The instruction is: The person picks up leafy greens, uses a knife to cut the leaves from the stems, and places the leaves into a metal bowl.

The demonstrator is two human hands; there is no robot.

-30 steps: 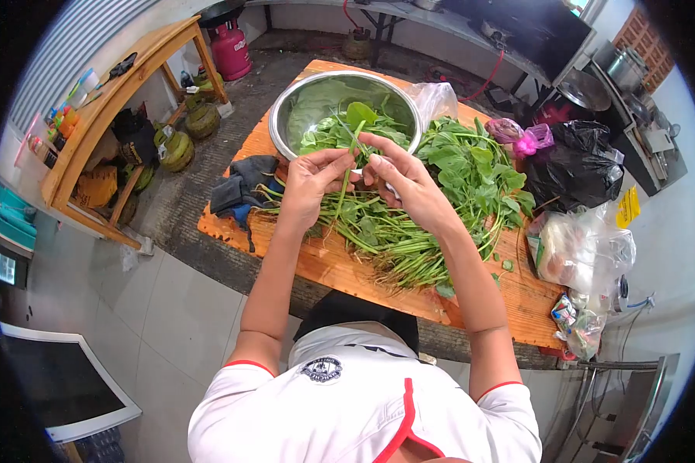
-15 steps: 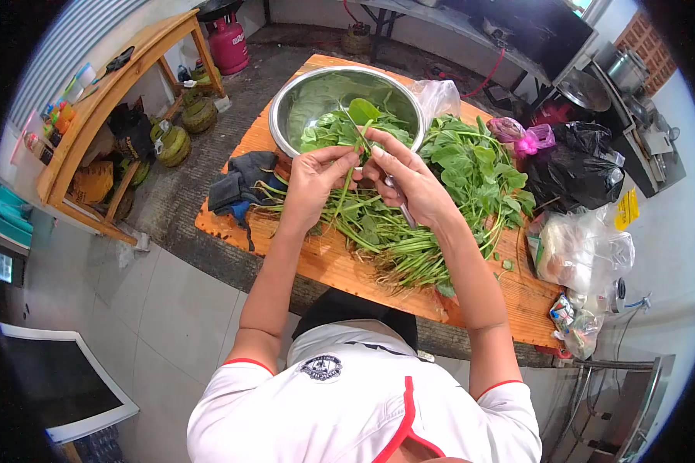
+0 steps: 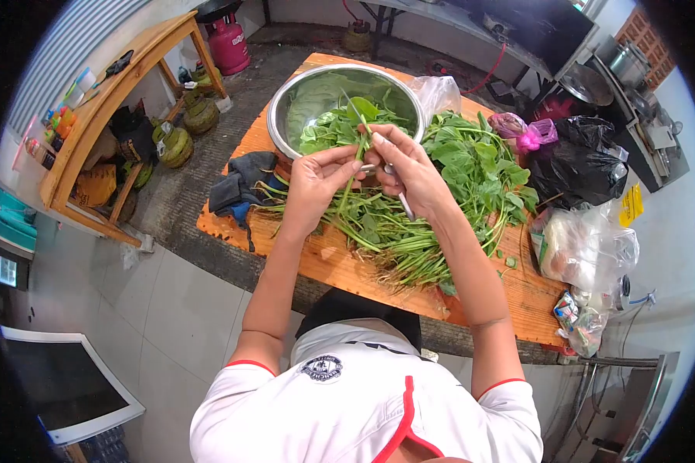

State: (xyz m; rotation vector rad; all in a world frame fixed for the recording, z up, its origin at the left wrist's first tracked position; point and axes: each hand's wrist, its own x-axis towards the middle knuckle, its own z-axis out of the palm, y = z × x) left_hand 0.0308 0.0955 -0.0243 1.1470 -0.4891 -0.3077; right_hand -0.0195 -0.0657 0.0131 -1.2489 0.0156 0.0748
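My left hand (image 3: 322,176) pinches a green leafy stem (image 3: 363,139) above the near edge of a steel bowl (image 3: 280,127). Close beside it, my right hand (image 3: 404,166) is closed around a knife (image 3: 406,207), with its fingers also at the stem. Cut leaves (image 3: 328,133) lie inside the bowl. Under and beyond my hands, a heap of leafy greens (image 3: 471,158) spreads over the wooden table (image 3: 316,258), with its roots toward me. Part of the knife is hidden by my right hand.
A dark cloth (image 3: 243,184) lies on the table's left side. At the right are a black plastic bag (image 3: 579,166), a pink bag (image 3: 529,137) and clear bags (image 3: 583,247). A wooden shelf (image 3: 108,92) and gas cylinders (image 3: 174,145) stand at the left.
The stem between my hands now stands more upright and shows more of its length. My right hand has shifted slightly, and the knife handle has tilted a little.
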